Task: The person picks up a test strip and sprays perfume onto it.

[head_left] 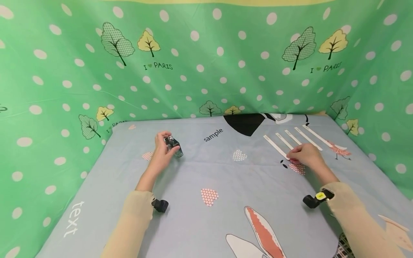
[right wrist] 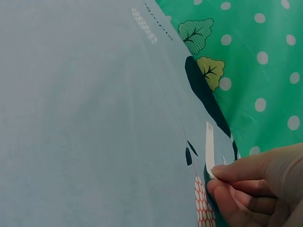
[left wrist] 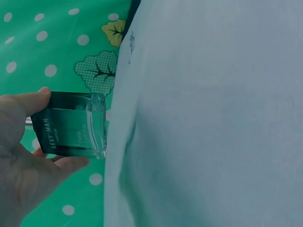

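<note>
My left hand [head_left: 162, 149] grips a dark green glass perfume bottle [left wrist: 71, 125] between thumb and fingers, above the left part of the bed-like cloth surface. In the left wrist view the bottle lies sideways, with "SEXY MAN" lettering on its front. Over at the right, my right hand [head_left: 304, 154] pinches the lower end of a white paper test strip [right wrist: 209, 146] between thumb and forefinger. That strip is the leftmost of a row. Several more white strips [head_left: 303, 134] lie slanted side by side just beyond the right hand, the lower ends of some hidden by it.
A grey-blue printed cloth [head_left: 190, 179] covers the surface, with hearts, a rabbit ear and lettering on it. Green dotted curtains [head_left: 206, 53] hang along the back and both sides. Small black cameras are strapped to both wrists.
</note>
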Demonstrator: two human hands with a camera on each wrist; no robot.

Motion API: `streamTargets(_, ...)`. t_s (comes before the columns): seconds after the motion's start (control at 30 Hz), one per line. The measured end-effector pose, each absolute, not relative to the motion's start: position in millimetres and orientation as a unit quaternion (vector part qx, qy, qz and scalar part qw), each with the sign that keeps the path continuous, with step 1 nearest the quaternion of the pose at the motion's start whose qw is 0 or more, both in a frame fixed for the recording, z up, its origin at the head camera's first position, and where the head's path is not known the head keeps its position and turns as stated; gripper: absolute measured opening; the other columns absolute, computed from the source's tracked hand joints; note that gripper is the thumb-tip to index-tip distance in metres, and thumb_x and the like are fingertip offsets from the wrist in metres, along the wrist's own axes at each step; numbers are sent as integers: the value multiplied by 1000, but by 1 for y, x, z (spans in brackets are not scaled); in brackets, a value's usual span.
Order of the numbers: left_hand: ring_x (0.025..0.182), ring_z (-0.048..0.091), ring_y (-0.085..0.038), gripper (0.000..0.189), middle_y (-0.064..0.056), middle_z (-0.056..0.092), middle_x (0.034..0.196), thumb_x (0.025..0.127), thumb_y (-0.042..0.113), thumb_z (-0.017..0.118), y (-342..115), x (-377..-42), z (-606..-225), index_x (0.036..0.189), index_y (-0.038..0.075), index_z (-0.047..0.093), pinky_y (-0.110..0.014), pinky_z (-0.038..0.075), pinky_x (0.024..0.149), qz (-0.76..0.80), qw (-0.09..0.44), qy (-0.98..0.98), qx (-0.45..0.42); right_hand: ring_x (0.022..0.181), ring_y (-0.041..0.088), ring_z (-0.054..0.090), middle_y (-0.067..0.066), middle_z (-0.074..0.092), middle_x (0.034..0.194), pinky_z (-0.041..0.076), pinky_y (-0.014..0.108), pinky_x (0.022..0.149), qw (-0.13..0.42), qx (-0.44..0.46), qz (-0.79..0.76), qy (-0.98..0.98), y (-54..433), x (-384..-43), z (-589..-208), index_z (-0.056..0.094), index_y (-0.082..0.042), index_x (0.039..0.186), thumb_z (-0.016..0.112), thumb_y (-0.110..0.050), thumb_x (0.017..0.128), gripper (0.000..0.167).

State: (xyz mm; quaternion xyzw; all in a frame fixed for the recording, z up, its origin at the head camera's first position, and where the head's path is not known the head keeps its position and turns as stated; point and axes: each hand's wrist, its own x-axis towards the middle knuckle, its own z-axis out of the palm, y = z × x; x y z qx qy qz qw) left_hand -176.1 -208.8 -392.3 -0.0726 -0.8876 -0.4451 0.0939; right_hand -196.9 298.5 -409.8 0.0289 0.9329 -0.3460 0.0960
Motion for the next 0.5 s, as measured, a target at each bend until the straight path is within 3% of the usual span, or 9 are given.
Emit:
streamTargets(0.13, 107, 47, -34, 55, -24, 29, 141, 97, 13, 65, -210, -179, -397, 135, 6, 26, -45, 43, 87, -417, 88, -902, -65, 61, 8, 64, -4, 71, 67, 50, 27, 59, 95, 19, -316, 944, 298, -196, -408, 73, 4, 96, 73, -23, 88, 28)
streamTargets(0.27, 125, 44, -37, 55, -25, 29, 140, 96, 12, 66, -211, -181, -402, 134, 4, 27, -51, 40, 103, -414, 78, -905, -68, 61, 10, 61, -1, 70, 67, 47, 27, 60, 86, 9, -292, 952, 297, -196, -407, 74, 1, 91, 73, -22, 87, 24)
streamTargets(0.5, 132, 36, -37, 58, -24, 29, 138, 94, 10, 69, -210, -185, -402, 132, 2, 26, -52, 34, 112, -410, 70, -906, -78, 62, 12, 58, -1, 68, 65, 44, 28, 61, 71, -8, -264, 962, 299, -197, -406, 75, -3, 85, 73, -25, 86, 22)
